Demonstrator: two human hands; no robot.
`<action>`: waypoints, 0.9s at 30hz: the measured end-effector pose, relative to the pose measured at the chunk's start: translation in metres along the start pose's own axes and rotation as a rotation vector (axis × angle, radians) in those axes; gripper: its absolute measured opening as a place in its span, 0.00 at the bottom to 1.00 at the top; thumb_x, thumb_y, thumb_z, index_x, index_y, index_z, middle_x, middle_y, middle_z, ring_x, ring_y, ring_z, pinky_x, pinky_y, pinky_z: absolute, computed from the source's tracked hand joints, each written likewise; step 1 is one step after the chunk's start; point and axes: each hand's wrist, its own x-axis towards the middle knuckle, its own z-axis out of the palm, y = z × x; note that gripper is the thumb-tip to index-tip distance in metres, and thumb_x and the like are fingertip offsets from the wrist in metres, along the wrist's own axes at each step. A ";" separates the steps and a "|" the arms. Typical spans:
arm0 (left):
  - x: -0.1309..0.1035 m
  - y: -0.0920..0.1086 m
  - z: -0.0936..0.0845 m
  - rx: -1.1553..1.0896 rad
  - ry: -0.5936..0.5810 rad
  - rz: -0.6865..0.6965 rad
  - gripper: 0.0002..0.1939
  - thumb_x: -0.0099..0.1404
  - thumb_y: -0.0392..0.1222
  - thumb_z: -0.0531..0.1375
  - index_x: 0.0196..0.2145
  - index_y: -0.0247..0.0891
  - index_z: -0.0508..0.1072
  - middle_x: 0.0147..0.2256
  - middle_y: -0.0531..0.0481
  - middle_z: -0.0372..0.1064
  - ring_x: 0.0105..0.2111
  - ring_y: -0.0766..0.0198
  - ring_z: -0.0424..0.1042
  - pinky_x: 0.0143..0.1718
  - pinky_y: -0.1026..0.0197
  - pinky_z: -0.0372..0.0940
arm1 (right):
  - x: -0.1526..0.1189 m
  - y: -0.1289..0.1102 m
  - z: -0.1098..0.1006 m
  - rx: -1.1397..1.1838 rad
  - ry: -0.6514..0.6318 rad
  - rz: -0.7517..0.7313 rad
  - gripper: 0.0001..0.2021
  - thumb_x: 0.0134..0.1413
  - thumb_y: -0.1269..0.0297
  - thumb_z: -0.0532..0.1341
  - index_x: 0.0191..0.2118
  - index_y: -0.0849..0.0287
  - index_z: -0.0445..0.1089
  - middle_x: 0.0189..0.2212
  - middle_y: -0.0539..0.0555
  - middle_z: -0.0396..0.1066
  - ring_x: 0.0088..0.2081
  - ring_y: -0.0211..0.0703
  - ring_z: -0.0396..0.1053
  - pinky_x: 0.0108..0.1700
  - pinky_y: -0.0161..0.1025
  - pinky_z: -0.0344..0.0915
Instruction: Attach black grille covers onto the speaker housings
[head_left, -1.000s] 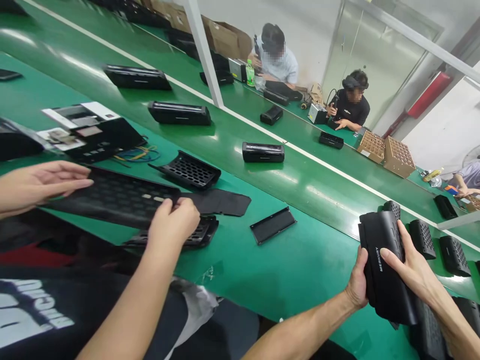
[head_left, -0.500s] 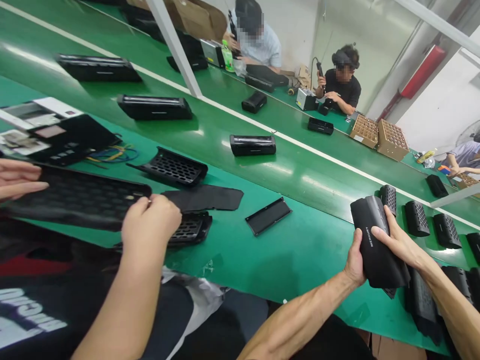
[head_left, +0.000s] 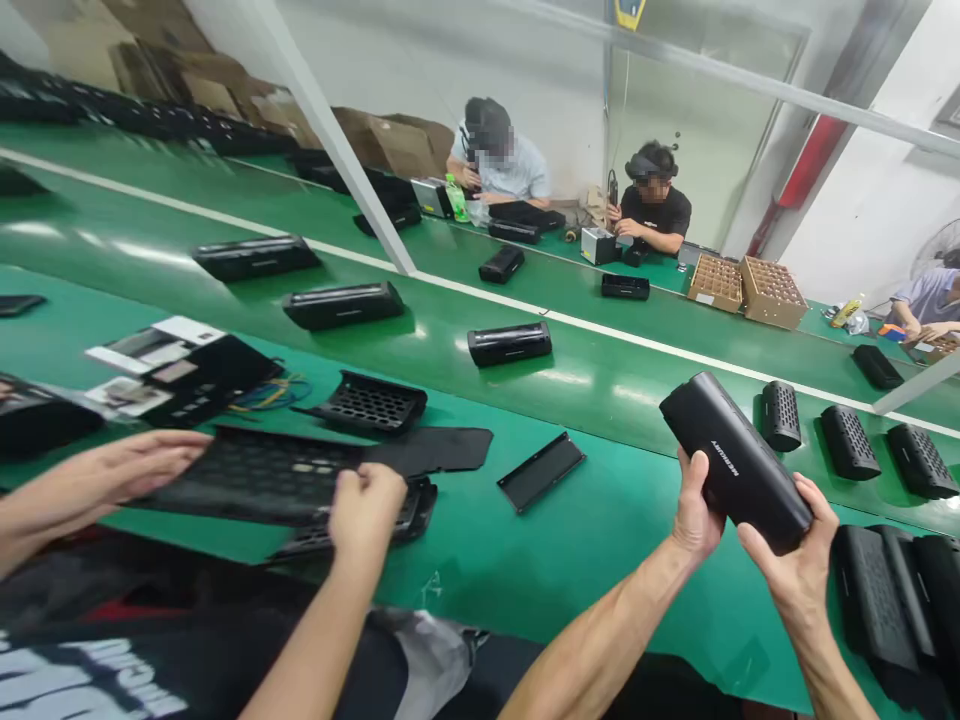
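Note:
A black casing with white lettering (head_left: 731, 455) is held tilted in the air above the green bench, its upper end toward the left. My left hand (head_left: 699, 510) grips its lower left side, thumb on the front face. My right hand (head_left: 799, 550) holds its lower right end, fingers on the far edge. Both hands are closed on it. Behind the casing, perforated black casings (head_left: 781, 415) stand on the green surface. More dark casings (head_left: 874, 590) lie to the right of my right hand.
At the left, a co-worker's hands (head_left: 367, 510) handle a perforated black panel (head_left: 255, 475). A flat black tray (head_left: 541, 472) lies mid-bench. Black casings (head_left: 510, 343) rest along the green line. People sit across it, near cardboard boxes (head_left: 772, 292). A white post (head_left: 330, 130) rises at left.
My right hand has shifted from the casing's upper right side to its lower right end. The casing has turned, its lettered face now more visible. The view has shifted too.

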 end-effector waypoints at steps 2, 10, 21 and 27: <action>0.008 0.024 -0.010 0.027 -0.097 0.008 0.42 0.56 0.68 0.72 0.63 0.48 0.71 0.57 0.45 0.77 0.62 0.39 0.71 0.60 0.43 0.69 | 0.005 0.001 -0.020 0.022 -0.056 0.085 0.43 0.47 0.42 0.75 0.64 0.50 0.59 0.64 0.64 0.62 0.63 0.71 0.64 0.61 0.69 0.63; 0.030 0.147 -0.016 0.823 -0.605 0.128 0.56 0.48 0.59 0.78 0.71 0.49 0.64 0.71 0.44 0.60 0.67 0.37 0.63 0.69 0.42 0.57 | 0.009 0.002 -0.070 0.088 -0.344 0.258 0.40 0.53 0.41 0.69 0.67 0.46 0.57 0.65 0.63 0.62 0.61 0.70 0.67 0.57 0.59 0.70; 0.008 0.061 -0.022 0.483 -0.061 0.000 0.60 0.55 0.68 0.72 0.76 0.55 0.47 0.70 0.41 0.60 0.56 0.45 0.72 0.54 0.42 0.72 | 0.012 0.000 -0.056 -0.081 -0.225 0.267 0.40 0.55 0.43 0.69 0.70 0.46 0.58 0.63 0.62 0.63 0.60 0.68 0.68 0.59 0.61 0.70; -0.008 0.029 -0.031 0.081 -0.123 -0.457 0.48 0.58 0.73 0.65 0.66 0.39 0.69 0.54 0.36 0.79 0.51 0.37 0.78 0.51 0.34 0.73 | 0.011 -0.009 -0.055 0.057 -0.671 0.001 0.38 0.63 0.55 0.68 0.75 0.40 0.55 0.71 0.58 0.61 0.69 0.64 0.63 0.65 0.61 0.68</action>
